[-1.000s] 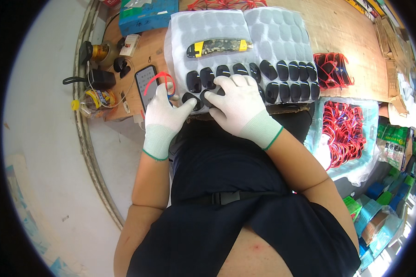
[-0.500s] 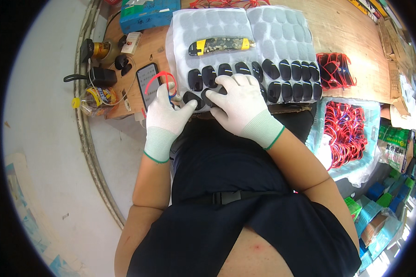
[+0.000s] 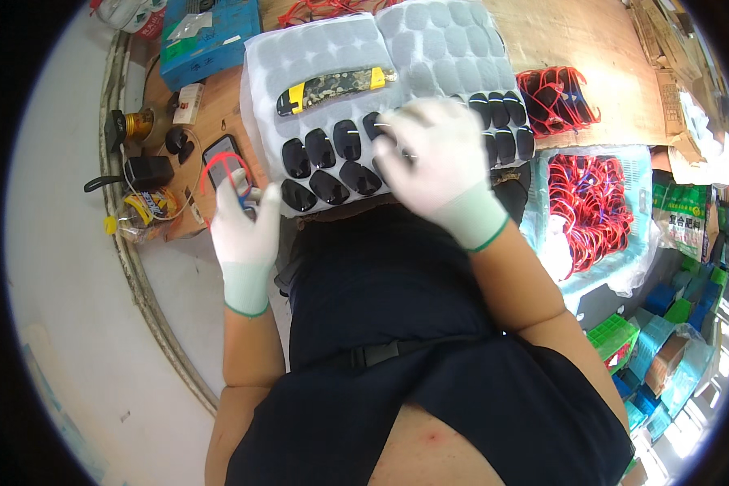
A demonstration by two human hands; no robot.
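My left hand [image 3: 247,231], in a white knit glove, holds a red glasses frame [image 3: 227,168] with a bit of blue on it, left of the white sheet. Its fingers are closed round the lower part of the frame. My right hand [image 3: 433,158], gloved alike, hovers over the lens rows and is smeared by motion. Whether it grips a lens does not show. Dark sunglass lenses [image 3: 319,149] lie in rows along the near side of the white padded sheet [image 3: 259,73]; the hand hides some. A yellow-and-black patterned cutter knife [image 3: 336,87] rests above them.
At left are a phone [image 3: 221,151], a black adapter [image 3: 147,172], a bottle with a yellow cap [image 3: 144,219] and a blue box [image 3: 211,44]. To the right, red frames with dark lenses [image 3: 555,101] lie on the table; a light-blue basket [image 3: 641,190] holds more red frames.
My left hand has drawn leftward off the lenses, still with the red frame. My right hand has left the near-left lenses and moved right across the sheet. The whole view has shifted.
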